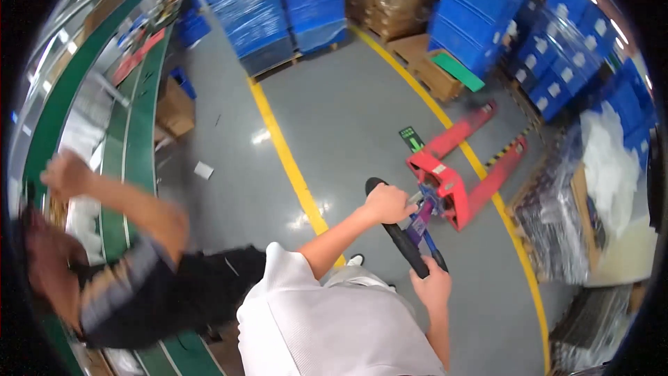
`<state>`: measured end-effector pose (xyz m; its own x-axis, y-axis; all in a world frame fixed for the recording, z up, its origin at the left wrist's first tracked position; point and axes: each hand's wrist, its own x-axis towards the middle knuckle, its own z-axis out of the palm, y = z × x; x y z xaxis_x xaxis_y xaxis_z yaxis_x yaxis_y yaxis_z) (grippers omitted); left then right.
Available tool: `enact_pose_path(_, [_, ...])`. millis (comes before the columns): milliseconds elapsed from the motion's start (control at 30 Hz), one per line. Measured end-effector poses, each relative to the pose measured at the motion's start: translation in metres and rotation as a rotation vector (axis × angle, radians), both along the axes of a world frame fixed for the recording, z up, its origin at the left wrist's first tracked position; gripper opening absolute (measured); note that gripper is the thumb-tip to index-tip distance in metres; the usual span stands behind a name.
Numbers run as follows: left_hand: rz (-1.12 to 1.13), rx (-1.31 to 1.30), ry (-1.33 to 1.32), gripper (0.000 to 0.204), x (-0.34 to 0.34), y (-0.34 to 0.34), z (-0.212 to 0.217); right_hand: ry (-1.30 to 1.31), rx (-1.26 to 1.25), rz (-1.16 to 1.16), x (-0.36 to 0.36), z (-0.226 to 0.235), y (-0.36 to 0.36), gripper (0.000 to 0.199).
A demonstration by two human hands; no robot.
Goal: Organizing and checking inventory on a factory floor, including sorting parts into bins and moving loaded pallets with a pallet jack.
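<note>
The left hand (pixel 388 204) and right hand (pixel 433 287) clasp opposite ends of the handle (pixel 405 244) near centre, a spread that likely gives steering leverage. The pallet jack (pixel 454 186) sits right of centre, forks (pixel 465 131) angled upper right across a yellow line (pixel 516 237).

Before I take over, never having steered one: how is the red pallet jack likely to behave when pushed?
The red pallet jack probably feels heavy, given its thick, metal-looking forks. It likely rolls readily on the smooth, shiny floor and, sitting low, should resist tipping.
</note>
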<state>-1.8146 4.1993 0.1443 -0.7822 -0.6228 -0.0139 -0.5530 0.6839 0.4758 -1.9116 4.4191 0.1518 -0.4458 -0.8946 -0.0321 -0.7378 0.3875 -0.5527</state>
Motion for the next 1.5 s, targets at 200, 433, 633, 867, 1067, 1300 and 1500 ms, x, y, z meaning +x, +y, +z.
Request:
enact_pose_path(200, [0.189,0.025,-0.040,0.041,-0.020,0.052,-0.001,-0.007,-0.064,0.125,-0.041,-0.026,0.036,0.035])
enact_pose_path(433, [0.487,0.018,0.175,0.033,-0.047,0.123,-0.003,0.010,-0.157,0.221,-0.100,-0.038,0.082,0.034])
enact_pose_path(633, [0.284,0.048,-0.203,0.055,-0.060,0.173,-0.001,0.111,-0.042,0.197,-0.121,-0.043,0.113,0.032])
enact_pose_path(867, [0.107,0.109,-0.268,0.064,-0.039,0.235,-0.043,0.156,0.027,0.206,-0.122,-0.083,0.162,0.032])
enact_pose_path(1067, [0.034,0.106,-0.265,0.056,0.006,0.300,-0.113,0.146,0.222,0.239,-0.072,-0.135,0.226,0.028])
enact_pose_path(1300, [-0.021,0.127,-0.312,0.057,0.087,0.321,-0.098,0.126,0.249,0.196,0.017,-0.123,0.259,0.028])
enact_pose_path(1500, [-0.015,0.129,-0.172,0.046,0.173,0.290,-0.094,0.090,0.142,0.245,0.105,-0.096,0.271,0.034])
